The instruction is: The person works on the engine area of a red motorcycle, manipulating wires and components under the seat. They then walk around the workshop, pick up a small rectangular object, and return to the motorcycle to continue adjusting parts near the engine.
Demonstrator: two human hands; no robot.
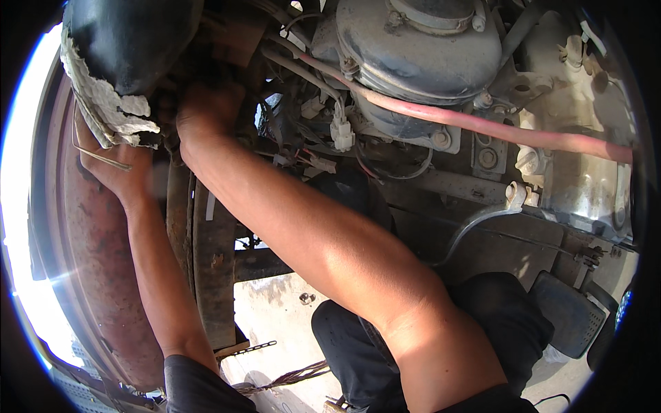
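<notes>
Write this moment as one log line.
left hand: partly behind ragged pale material | right hand: fingers hidden in shadow | pink hose: right of hands

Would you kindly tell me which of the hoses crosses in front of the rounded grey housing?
The thick pinkish-red hose, unlike the curved grey hose, which lies lower and does not cross the housing.

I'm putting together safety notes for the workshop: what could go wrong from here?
The right hand reaches into shadow, its fingers hard to make out, so bare skin might get scraped or pinched. The left hand is at the ragged pale edge of a black rounded part; that edge could scratch it or shed bits. The right forearm passes, in this view, near a small pale connector, which it might snag.
</notes>
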